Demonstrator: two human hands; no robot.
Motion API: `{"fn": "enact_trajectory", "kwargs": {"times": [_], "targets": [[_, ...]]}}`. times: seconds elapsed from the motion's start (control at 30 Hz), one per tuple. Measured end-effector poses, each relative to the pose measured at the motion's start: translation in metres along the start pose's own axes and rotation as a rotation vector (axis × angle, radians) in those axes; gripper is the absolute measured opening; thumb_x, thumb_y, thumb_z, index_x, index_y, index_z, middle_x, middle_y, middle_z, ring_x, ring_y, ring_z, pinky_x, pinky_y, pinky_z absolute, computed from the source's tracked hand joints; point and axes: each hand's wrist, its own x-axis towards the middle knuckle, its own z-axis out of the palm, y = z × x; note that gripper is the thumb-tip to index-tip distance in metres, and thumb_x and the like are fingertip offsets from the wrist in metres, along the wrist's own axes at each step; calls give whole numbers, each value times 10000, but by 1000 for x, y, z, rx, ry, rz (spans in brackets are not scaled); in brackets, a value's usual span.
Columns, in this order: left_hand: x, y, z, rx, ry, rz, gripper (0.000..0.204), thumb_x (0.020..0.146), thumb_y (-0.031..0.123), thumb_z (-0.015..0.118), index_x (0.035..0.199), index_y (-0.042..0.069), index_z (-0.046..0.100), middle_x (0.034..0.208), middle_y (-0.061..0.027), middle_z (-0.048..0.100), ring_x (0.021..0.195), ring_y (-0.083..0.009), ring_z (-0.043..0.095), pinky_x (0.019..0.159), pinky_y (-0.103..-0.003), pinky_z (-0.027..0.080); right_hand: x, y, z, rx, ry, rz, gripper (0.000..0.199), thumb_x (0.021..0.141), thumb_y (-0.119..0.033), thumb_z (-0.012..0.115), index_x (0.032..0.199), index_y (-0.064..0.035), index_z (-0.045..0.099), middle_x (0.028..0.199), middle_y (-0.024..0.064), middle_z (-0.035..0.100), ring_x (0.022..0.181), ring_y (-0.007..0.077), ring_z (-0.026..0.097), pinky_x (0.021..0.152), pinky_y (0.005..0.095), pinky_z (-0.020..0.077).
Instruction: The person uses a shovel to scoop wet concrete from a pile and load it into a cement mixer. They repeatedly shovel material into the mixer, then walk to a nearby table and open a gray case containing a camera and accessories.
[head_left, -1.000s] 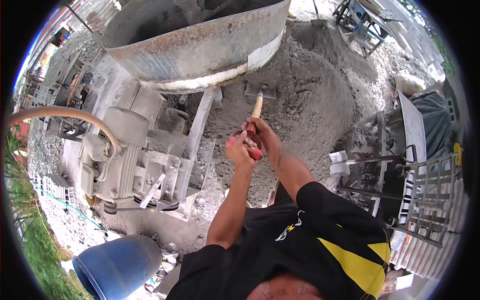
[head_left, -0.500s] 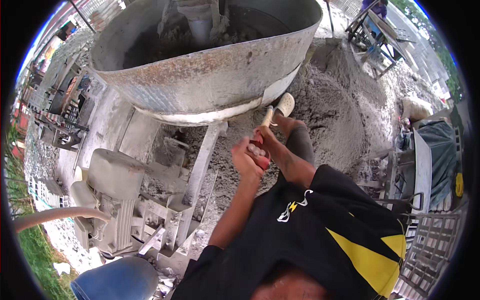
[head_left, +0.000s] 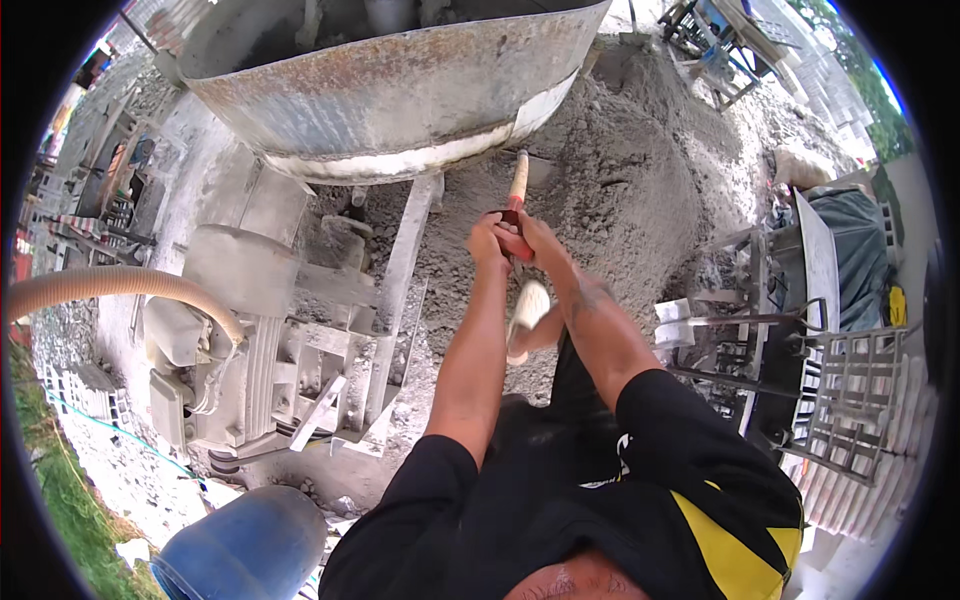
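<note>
Both my hands are closed on a shovel in front of my body. My left hand [head_left: 488, 241] wraps the red grip at the handle's near end. My right hand [head_left: 540, 241] holds the same end, close beside the left. From there the shovel's pale wooden shaft [head_left: 519, 181] runs forward toward the grey sand-like heap [head_left: 640, 150]. Its lower end is hard to make out against the grey material under the drum's edge. A pale clog [head_left: 530, 303] on my foot shows just below my hands.
A large rusty metal mixing drum [head_left: 400, 100] stands ahead. To the left are a dusty motor housing [head_left: 240, 270], a corrugated hose [head_left: 120, 285] and a blue barrel [head_left: 245, 545]. A second shovel [head_left: 740, 320] lies at the right, by a dark tarp [head_left: 850, 250].
My arms have stretched further forward, and the shovel handle points more straight ahead. The clogged foot has come back from beside the drum to below my hands. The view has shifted too.
</note>
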Motion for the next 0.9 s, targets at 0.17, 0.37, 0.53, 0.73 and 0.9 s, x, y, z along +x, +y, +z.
{"fn": "enact_trajectory", "kwargs": {"times": [0.17, 0.37, 0.53, 0.73, 0.9], "targets": [[-22, -3, -44, 24, 1, 20, 37, 780, 52, 547, 757, 35, 524, 619, -52, 514, 547, -194, 541, 553, -313, 485, 4, 30, 12, -443, 120, -39, 566, 931, -516, 424, 981, -4, 659, 896, 107, 655, 764, 204, 616, 657, 351, 480], [-62, -57, -88, -122, -130, -36, 76, 771, 60, 608, 798, 34, 542, 655, -54, 565, 591, -170, 591, 580, -284, 494, -9, 110, -28, -299, 40, -182, 516, 950, -475, 436, 933, -17, 674, 800, 53, 646, 704, 131, 580, 618, 305, 468], [-86, -120, -86, 37, -79, -8, 92, 765, 61, 619, 833, 46, 557, 691, -55, 573, 626, -175, 592, 613, -309, 497, -38, 121, -82, -162, -17, -81, 511, 952, -469, 434, 943, -23, 683, 768, 55, 654, 679, 122, 597, 595, 304, 476], [-174, -164, -70, -107, -110, 24, 101, 817, 94, 600, 765, 60, 520, 666, -44, 535, 611, -185, 557, 617, -324, 499, -100, 156, -138, -43, -48, -91, 477, 954, -425, 477, 1011, 8, 668, 845, 67, 667, 697, 142, 609, 585, 320, 474], [-251, -222, -22, -104, -217, 89, 206, 889, 139, 557, 718, 58, 476, 629, -32, 487, 556, -161, 483, 591, -318, 469, -194, 136, -199, 397, -243, 7, 344, 981, -302, 458, 1060, -6, 616, 814, 43, 640, 706, 115, 617, 602, 275, 522]]}}
